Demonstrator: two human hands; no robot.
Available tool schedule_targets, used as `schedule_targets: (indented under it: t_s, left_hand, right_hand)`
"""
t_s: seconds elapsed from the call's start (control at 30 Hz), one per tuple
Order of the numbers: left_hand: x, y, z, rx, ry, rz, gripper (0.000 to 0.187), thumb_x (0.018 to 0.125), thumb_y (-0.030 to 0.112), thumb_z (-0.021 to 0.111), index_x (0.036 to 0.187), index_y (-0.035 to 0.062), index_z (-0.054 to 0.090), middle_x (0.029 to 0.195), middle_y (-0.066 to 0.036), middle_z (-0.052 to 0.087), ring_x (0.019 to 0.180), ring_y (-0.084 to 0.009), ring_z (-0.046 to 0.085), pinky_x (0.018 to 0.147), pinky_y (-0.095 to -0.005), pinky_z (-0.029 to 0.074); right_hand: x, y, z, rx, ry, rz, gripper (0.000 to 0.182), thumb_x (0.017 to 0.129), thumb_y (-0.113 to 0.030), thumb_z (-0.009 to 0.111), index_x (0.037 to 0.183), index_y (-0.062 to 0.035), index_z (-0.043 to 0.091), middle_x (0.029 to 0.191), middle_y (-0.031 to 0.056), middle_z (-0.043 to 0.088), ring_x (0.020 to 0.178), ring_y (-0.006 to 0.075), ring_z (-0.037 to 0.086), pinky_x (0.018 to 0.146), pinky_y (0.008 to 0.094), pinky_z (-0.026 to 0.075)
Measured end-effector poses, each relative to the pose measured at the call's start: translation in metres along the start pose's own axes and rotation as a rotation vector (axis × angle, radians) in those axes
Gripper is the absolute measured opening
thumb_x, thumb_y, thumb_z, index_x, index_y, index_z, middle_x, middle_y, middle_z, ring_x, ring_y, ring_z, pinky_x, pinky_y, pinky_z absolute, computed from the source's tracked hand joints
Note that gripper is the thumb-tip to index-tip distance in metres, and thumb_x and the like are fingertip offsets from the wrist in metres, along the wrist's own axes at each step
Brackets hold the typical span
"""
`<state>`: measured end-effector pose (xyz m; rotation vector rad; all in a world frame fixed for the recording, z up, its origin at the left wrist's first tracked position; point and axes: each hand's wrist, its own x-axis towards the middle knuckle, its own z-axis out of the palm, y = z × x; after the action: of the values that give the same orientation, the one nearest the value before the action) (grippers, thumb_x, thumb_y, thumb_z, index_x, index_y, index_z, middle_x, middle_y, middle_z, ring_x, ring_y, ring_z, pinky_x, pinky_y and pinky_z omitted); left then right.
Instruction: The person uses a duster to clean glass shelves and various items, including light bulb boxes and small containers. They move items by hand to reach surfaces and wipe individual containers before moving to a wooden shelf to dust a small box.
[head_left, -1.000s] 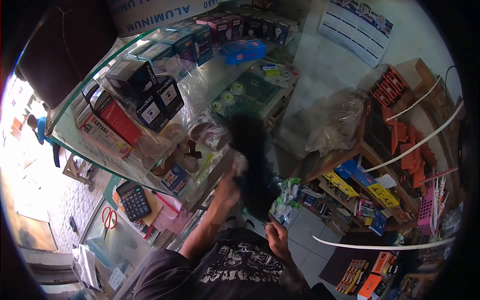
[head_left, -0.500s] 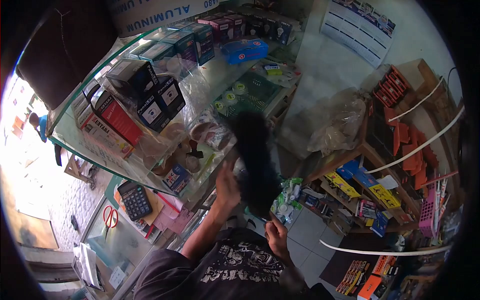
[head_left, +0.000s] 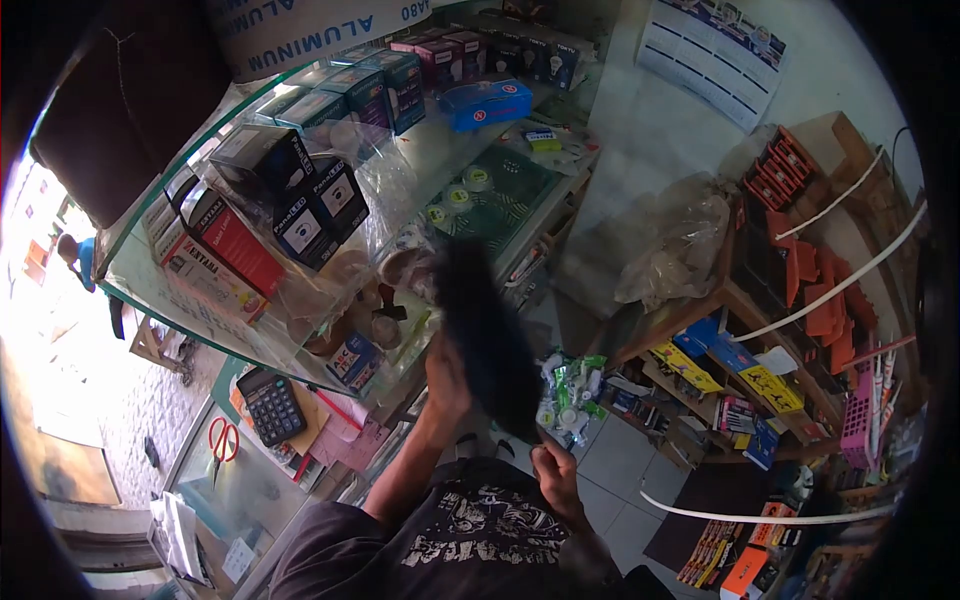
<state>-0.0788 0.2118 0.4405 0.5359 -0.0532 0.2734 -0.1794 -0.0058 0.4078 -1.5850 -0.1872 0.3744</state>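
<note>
A dark, fluffy duster [head_left: 485,345], smeared by motion, stands in front of my body. My right hand [head_left: 555,475] is closed round its handle at the lower end. My left hand [head_left: 446,385] is upright against or right beside the duster's left side, fingers stretched upward and partly hidden by it. Behind the duster is a glass display case [head_left: 400,365] with black lamp boxes [head_left: 315,215], a red box [head_left: 235,245], and a small blue box [head_left: 352,360].
A calculator [head_left: 270,405] and red scissors [head_left: 222,445] lie on the lower glass counter at left. Wooden shelves [head_left: 650,335] with boxes stand at right, crossed by white cables [head_left: 850,290]. Packets [head_left: 572,395] are piled beyond my right hand. Another person [head_left: 78,262] is outside at far left.
The duster has swung left and slightly down, its top most of all. My left hand has shifted slightly left beside it. My right hand still holds the handle in nearly the same place.
</note>
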Motion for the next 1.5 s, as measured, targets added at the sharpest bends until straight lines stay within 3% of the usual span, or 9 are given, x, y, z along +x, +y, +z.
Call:
schedule_targets:
  t_s: [0.13, 0.23, 0.47, 0.83, 1.03, 1.27, 1.33, 1.43, 1.5]
  left_hand:
    - [-0.001, 0.0, 0.001, 0.075, 0.474, -0.143, 0.04, 0.099, 0.029, 0.042, 0.13, 0.0036, 0.046, 0.121, -0.006, 0.057, 0.107, -0.0174, 0.057, 0.091, -0.0328, 0.047]
    - [-0.001, -0.002, -0.028, 0.031, 0.182, -0.269, 0.036, 0.099, 0.026, 0.041, 0.128, 0.0054, 0.048, 0.115, -0.006, 0.059, 0.096, -0.016, 0.062, 0.077, -0.0284, 0.054]
    - [-0.012, -0.017, -0.013, 0.091, 0.237, -0.285, 0.034, 0.096, 0.007, 0.042, 0.13, 0.0065, 0.046, 0.111, -0.008, 0.06, 0.093, -0.0172, 0.062, 0.079, -0.0305, 0.054]
    - [-0.003, 0.014, 0.001, 0.679, -0.07, -0.101, 0.037, 0.084, -0.011, 0.05, 0.12, -0.0006, 0.049, 0.11, -0.009, 0.057, 0.093, -0.0187, 0.061, 0.081, -0.0316, 0.052]
    - [0.001, 0.02, -0.023, 0.31, -0.036, -0.272, 0.041, 0.077, -0.017, 0.048, 0.115, -0.0014, 0.053, 0.109, -0.009, 0.057, 0.093, -0.0203, 0.061, 0.083, -0.0314, 0.051]
    - [-0.012, 0.02, -0.012, 0.7, 0.005, -0.183, 0.048, 0.073, -0.013, 0.051, 0.119, 0.0001, 0.053, 0.111, -0.013, 0.056, 0.106, -0.021, 0.056, 0.093, -0.0317, 0.045]
    - [-0.011, 0.027, -0.002, 1.192, -0.289, -0.23, 0.054, 0.073, -0.006, 0.061, 0.125, -0.0011, 0.051, 0.118, -0.013, 0.055, 0.115, -0.0232, 0.051, 0.101, -0.0352, 0.04]
    - [-0.013, 0.02, -0.052, 0.607, -0.152, -0.386, 0.061, 0.072, 0.004, 0.07, 0.128, -0.0028, 0.05, 0.126, -0.013, 0.053, 0.12, -0.0237, 0.049, 0.104, -0.0363, 0.037]
    - [-0.001, 0.033, -0.079, 0.875, -0.362, -0.266, 0.065, 0.075, 0.005, 0.07, 0.133, -0.0025, 0.043, 0.128, -0.012, 0.052, 0.116, -0.0223, 0.051, 0.099, -0.0357, 0.042]
  right_hand:
    - [-0.003, 0.012, -0.006, 0.109, -0.031, 0.081, 0.042, 0.097, -0.011, 0.048, 0.138, -0.0061, 0.046, 0.069, -0.008, 0.037, 0.061, 0.0025, 0.03, 0.054, 0.0192, 0.028]
    - [-0.005, 0.011, -0.007, 0.107, -0.041, 0.055, 0.043, 0.097, -0.011, 0.047, 0.14, -0.0063, 0.044, 0.068, -0.0076, 0.037, 0.059, 0.0027, 0.031, 0.054, 0.0191, 0.029]
    - [0.01, -0.01, 0.003, 0.295, 0.018, 0.081, 0.045, 0.098, -0.014, 0.048, 0.143, -0.0088, 0.04, 0.066, -0.0045, 0.04, 0.053, 0.0035, 0.033, 0.046, 0.0184, 0.029]
    - [0.005, 0.006, -0.017, 0.39, -0.017, 0.141, 0.018, 0.096, -0.022, 0.054, 0.097, -0.004, 0.053, 0.067, 0.0047, 0.048, 0.042, 0.005, 0.038, 0.037, 0.019, 0.029]
    - [0.009, 0.002, -0.031, 0.4, -0.14, 0.08, 0.018, 0.096, -0.023, 0.055, 0.1, -0.0058, 0.056, 0.065, 0.0043, 0.048, 0.041, 0.0043, 0.037, 0.035, 0.0183, 0.027]
    - [0.006, 0.004, -0.033, 0.45, -0.149, 0.175, 0.016, 0.094, -0.022, 0.057, 0.091, -0.0072, 0.053, 0.066, 0.0045, 0.048, 0.042, 0.0055, 0.038, 0.036, 0.0195, 0.03]
    - [0.012, -0.007, -0.03, 0.499, -0.129, 0.184, 0.016, 0.094, -0.022, 0.057, 0.094, -0.0065, 0.055, 0.067, 0.005, 0.048, 0.042, 0.0056, 0.038, 0.037, 0.0197, 0.03]
    - [0.005, -0.002, -0.034, 0.517, -0.209, 0.204, 0.019, 0.093, -0.024, 0.058, 0.093, -0.0054, 0.055, 0.067, 0.0053, 0.048, 0.043, 0.0057, 0.037, 0.037, 0.0197, 0.028]
    - [-0.005, 0.004, -0.04, 0.471, -0.321, 0.28, 0.026, 0.091, -0.03, 0.059, 0.093, -0.0052, 0.055, 0.064, 0.0042, 0.048, 0.043, 0.0061, 0.037, 0.037, 0.0204, 0.027]
